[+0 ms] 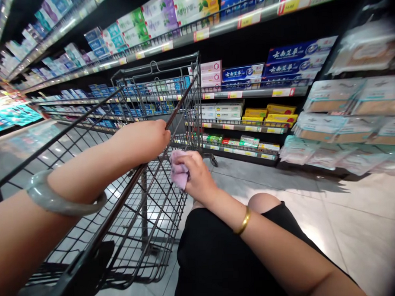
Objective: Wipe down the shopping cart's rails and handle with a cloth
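Observation:
My left hand point(145, 139) is closed around the top rim of a dark wire shopping cart point(144, 210), near its right side wall. A pale jade bangle sits on that wrist. My right hand point(195, 176) grips a crumpled pink cloth point(178, 169) and presses it against the outer mesh of the cart's right side, just below the left hand. A gold bangle circles the right wrist. The cart basket looks bare inside. My knees in a black skirt show below the right arm.
Store shelves point(247, 92) stocked with toothpaste boxes run along the right and behind the cart. Packets of wipes or tissue hang on a rack point(345, 121) at far right. A glossy tiled aisle floor point(348, 212) stretches to the right and back left.

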